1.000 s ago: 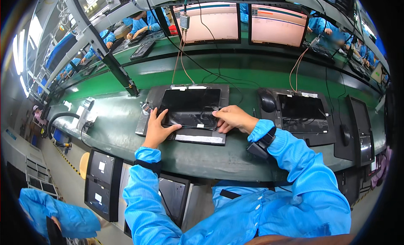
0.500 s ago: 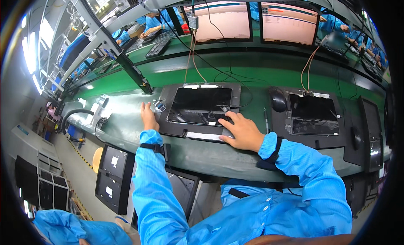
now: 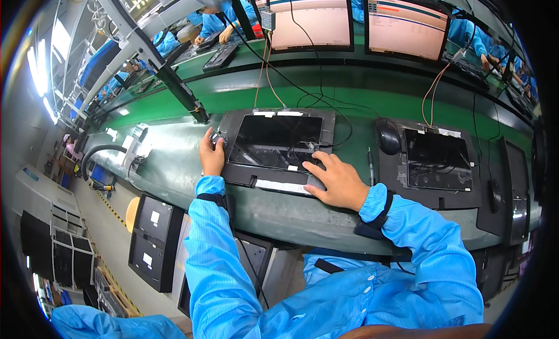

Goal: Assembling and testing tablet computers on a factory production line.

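Note:
A black tablet-like screen panel (image 3: 273,142) lies on a dark grey mat (image 3: 234,175) in front of me. At the mat's left edge my left hand (image 3: 212,157) closes thumb and fingers round a small silvery metal part (image 3: 218,137), whose exact kind I cannot make out. My right hand (image 3: 340,183) has its fingers spread at the panel's lower right corner, fingertips touching there. A small connector (image 3: 312,145) with a black cable sits just above those fingertips. A white strip (image 3: 282,186) runs along the mat's near edge.
To the right, a second black panel (image 3: 438,159) lies on another mat, beside a black mouse (image 3: 387,136) and a pen (image 3: 371,166). A black jointed arm (image 3: 180,93) reaches down at the left. Two monitors (image 3: 304,25) stand behind; co-workers in blue sit beyond.
My left hand has gone from open beside the mat to fingers closed on the small metal part. My right hand stays almost in place. The view has shifted slightly.

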`<state>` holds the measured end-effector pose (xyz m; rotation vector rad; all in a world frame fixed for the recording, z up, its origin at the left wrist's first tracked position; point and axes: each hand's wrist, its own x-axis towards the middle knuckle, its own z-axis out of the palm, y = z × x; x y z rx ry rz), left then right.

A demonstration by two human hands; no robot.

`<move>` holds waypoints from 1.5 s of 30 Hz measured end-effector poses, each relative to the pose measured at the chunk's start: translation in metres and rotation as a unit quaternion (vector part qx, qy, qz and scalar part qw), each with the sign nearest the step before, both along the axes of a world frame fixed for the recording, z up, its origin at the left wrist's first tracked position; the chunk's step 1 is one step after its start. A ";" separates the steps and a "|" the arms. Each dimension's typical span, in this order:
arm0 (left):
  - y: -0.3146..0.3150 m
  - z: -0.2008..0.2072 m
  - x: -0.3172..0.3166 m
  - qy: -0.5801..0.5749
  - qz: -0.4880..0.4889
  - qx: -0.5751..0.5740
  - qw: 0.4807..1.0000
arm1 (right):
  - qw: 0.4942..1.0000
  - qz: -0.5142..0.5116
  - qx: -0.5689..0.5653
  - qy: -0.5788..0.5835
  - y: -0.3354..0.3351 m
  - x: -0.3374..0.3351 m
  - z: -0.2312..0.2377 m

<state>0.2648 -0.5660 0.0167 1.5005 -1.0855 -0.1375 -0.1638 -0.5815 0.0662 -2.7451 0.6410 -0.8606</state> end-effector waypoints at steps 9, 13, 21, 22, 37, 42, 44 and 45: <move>-0.001 -0.004 -0.002 0.048 0.003 -0.005 0.999 | 1.000 0.000 -0.004 -0.014 0.000 0.000 0.001; 0.000 0.002 -0.002 0.037 -0.003 0.011 0.999 | 1.000 0.001 -0.007 -0.019 0.000 0.000 0.001; 0.001 0.003 -0.010 0.044 0.005 0.014 0.999 | 1.000 -0.001 0.000 -0.013 0.000 0.000 -0.001; 0.002 0.002 -0.007 0.045 0.007 0.014 0.999 | 1.000 -0.001 -0.009 -0.019 0.000 0.001 -0.001; -0.003 0.000 0.001 -0.015 -0.012 0.006 1.000 | 1.000 -0.004 -0.015 -0.017 -0.001 0.001 -0.002; 0.001 0.003 -0.006 0.086 -0.022 -0.036 0.995 | 1.000 0.001 -0.019 -0.007 0.001 0.001 0.000; 0.008 0.007 -0.011 0.044 0.039 -0.018 0.998 | 1.000 -0.004 0.019 -0.011 0.007 0.005 0.006; 0.012 0.010 -0.013 0.001 0.095 0.003 0.995 | 1.000 -0.016 0.026 0.002 0.013 0.001 0.014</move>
